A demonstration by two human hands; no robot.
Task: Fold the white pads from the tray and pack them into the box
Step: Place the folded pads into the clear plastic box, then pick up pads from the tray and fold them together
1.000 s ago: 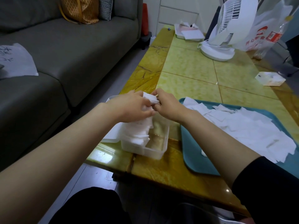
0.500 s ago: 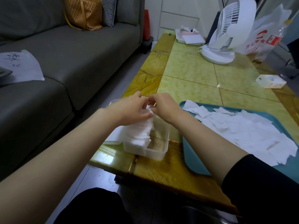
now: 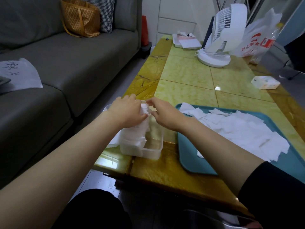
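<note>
I am watching both hands working over the clear box (image 3: 154, 150), which is sitting near the left edge of the yellow counter (image 3: 189, 76), just beside the teal tray (image 3: 189, 162). The left hand (image 3: 127, 111) is reaching over the box from the sofa side, and its grip is clamping on a folded pad (image 3: 145, 108) at the top of the stack of pads (image 3: 137, 133), with the thumb pressing in from the near side and the fingers curling over the far side. The stack is standing on edge in the left part of the box and rising above its rim, while the right part of the box is showing bare bottom. The right hand (image 3: 163, 114) is hovering just to the right of that top pad with its grip apart, forefinger and thumb loosely curved toward the pad's edge; I cannot tell whether the fingertips are touching it. A white lid (image 3: 113, 141) is lying under the left forearm, against the box.

On the tray, the loose pads (image 3: 239, 129) are lying flat in an overlapping heap, spreading toward its far and right sides. Farther along the counter a white fan (image 3: 222, 35) is standing in front of a white plastic bag (image 3: 259, 42), a small tissue pack (image 3: 265, 82) is lying near the right edge, and a shallow white dish (image 3: 177, 44) holding papers is sitting at the far end. To the left, a grey sofa (image 3: 74, 60) is carrying a tan tote bag (image 3: 80, 19) and a sheet of paper (image 3: 19, 75).
</note>
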